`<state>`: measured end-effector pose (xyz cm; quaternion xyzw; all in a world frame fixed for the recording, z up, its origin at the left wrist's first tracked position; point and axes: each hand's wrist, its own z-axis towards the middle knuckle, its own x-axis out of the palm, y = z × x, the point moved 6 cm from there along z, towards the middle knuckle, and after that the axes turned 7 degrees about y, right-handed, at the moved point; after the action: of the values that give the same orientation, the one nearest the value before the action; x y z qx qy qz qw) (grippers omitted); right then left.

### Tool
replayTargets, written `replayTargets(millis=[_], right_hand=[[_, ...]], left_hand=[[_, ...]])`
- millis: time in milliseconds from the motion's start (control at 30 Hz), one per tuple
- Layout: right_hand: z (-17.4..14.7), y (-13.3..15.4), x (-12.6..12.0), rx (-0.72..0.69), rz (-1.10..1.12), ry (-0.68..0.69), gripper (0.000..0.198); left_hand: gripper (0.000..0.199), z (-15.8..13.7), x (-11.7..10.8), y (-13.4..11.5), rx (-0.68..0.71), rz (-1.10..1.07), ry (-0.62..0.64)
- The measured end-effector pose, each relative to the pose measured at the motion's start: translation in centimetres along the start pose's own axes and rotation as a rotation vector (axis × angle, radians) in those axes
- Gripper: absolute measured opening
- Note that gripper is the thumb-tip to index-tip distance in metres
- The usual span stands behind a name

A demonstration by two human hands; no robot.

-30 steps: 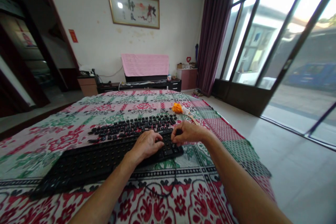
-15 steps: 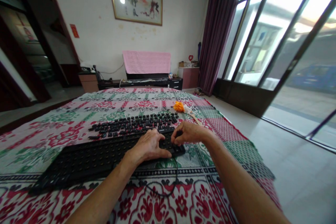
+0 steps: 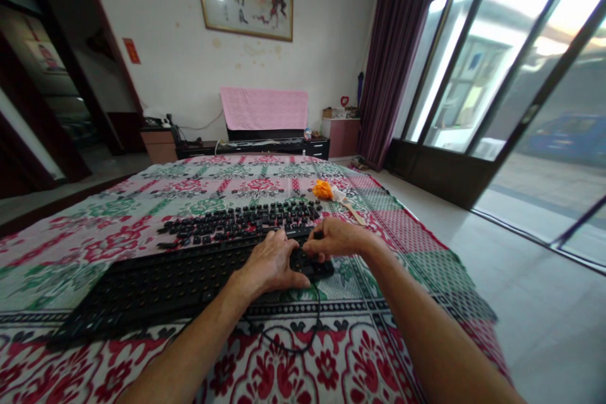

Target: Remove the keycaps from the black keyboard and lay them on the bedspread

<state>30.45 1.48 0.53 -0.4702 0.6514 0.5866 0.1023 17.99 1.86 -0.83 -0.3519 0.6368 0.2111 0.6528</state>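
A black keyboard (image 3: 175,281) lies slantwise on the patterned cloth, most of its keycaps off so that rows of small bare key posts show. Across its right part my left hand (image 3: 274,262) grips it, thumb at the front edge and fingers toward the back. My right hand (image 3: 334,240) is over the number pad at the right end, thumb and forefinger pinched together low against it. Whatever is between those fingertips is too small or hidden to make out. Just behind the keyboard, many loose black keycaps (image 3: 237,219) lie in a long heap.
Beyond my right hand lie a crumpled orange thing (image 3: 322,189) and a pale-handled brush-like tool (image 3: 353,210). A black cable (image 3: 315,328) loops in front of the keyboard. The flowered cloth (image 3: 265,366) covers the whole surface, its right edge hanging above the tiled floor.
My right hand has shifted slightly left and up over the number pad, its fingers curling differently. My left hand stays on the keyboard. The view has tilted a little.
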Motion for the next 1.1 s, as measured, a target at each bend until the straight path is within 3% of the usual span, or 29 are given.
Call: replayTargets(millis=[267, 700, 867, 1100], right_hand=[[0.0, -0.6, 0.0, -0.088, 0.183, 0.055, 0.026], [0.3, -2.4, -0.2, -0.106, 0.312, -0.005, 0.031], [0.4, -1.2, -0.4, -0.095, 0.209, -0.015, 0.028], [0.9, 1.1, 0.0, -0.059, -0.124, -0.033, 0.026]], left_hand=[[0.069, 0.2, 0.1, 0.3, -0.015, -0.004, 0.002], [0.075, 0.3, 0.1, 0.4, -0.029, 0.027, 0.016], [0.076, 0.4, 0.2, 0.6, -0.029, 0.006, 0.018], [0.066, 0.3, 0.0, 0.3, -0.021, 0.014, 0.019]])
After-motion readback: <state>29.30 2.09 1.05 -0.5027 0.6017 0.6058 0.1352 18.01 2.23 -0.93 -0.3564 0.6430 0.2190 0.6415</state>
